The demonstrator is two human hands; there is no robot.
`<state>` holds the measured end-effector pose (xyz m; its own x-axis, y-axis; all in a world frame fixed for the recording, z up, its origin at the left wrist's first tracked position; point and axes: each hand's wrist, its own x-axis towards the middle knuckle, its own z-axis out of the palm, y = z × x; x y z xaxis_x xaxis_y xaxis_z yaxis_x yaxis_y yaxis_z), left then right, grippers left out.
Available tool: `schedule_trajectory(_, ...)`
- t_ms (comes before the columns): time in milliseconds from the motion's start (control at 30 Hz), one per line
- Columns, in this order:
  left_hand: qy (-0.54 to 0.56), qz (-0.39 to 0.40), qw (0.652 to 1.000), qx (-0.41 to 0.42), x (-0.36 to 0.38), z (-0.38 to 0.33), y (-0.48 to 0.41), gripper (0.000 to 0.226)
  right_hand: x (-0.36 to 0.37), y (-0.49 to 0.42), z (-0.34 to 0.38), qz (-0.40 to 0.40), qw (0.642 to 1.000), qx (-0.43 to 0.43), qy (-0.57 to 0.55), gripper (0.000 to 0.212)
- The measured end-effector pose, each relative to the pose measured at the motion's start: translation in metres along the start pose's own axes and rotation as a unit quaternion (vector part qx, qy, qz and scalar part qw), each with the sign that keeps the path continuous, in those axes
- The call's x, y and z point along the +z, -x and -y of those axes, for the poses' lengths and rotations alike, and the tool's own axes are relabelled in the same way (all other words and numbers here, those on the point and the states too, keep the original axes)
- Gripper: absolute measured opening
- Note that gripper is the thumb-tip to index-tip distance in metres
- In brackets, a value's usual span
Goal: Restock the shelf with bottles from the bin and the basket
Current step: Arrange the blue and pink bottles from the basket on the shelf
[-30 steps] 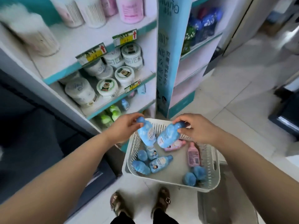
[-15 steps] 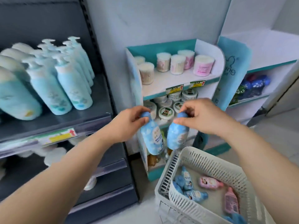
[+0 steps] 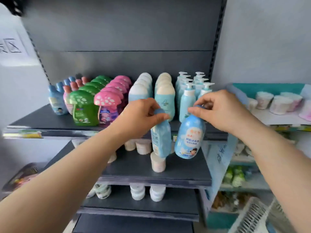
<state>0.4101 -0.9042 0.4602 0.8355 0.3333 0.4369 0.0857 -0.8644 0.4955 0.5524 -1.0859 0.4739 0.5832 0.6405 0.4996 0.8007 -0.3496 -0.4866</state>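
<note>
My left hand (image 3: 140, 117) grips a light blue bottle (image 3: 160, 140) by its cap, and the bottle hangs down showing its back label. My right hand (image 3: 218, 110) pinches the cap of a second light blue bottle (image 3: 189, 137) whose front label faces me. Both bottles hang in front of the dark grey shelf (image 3: 45, 121), level with its front edge. At the shelf's far left stand matching small blue bottles (image 3: 56, 101). A corner of the white basket (image 3: 252, 216) shows at the bottom right.
The shelf holds rows of green (image 3: 84, 108) and pink mushroom-cap bottles (image 3: 107, 106), white-capped bottles (image 3: 164, 98) and pump bottles (image 3: 187, 98). Small round tubs (image 3: 158, 163) stand on the shelf below. A white and teal display (image 3: 277, 105) with tubs stands at the right.
My view has swung up and left from the basket to the dark shelf. Both hands have lifted their blue bottles up to the level of the top shelf's edge.
</note>
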Motion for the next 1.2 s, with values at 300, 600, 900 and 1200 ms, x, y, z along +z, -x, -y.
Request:
schedule_trajectory(300, -0.114, -0.152, 0.975, -0.119, -0.128, 0.090, 0.050, 0.037, 0.081, -0.055, 0.123, 0.016, 0.990, -0.127, -0.053, 0.020)
schedule_trajectory(600, -0.202, -0.220, 0.922, -0.248, -0.205, 0.208, 0.035, 0.041, 0.170, -0.131, 0.216, 0.026, 0.973, -0.207, -0.098, 0.032)
schedule_trajectory(900, -0.206, -0.187, 0.918, -0.283, -0.219, 0.317, -0.018, 0.040, 0.247, -0.205, 0.252, 0.036, 0.974, -0.202, -0.094, 0.033)
schedule_trajectory(1200, -0.174, -0.174, 0.938, -0.244, -0.196, 0.379, -0.052, 0.043, 0.300, -0.225, 0.271, 0.021, 0.989, -0.147, -0.026, 0.030)
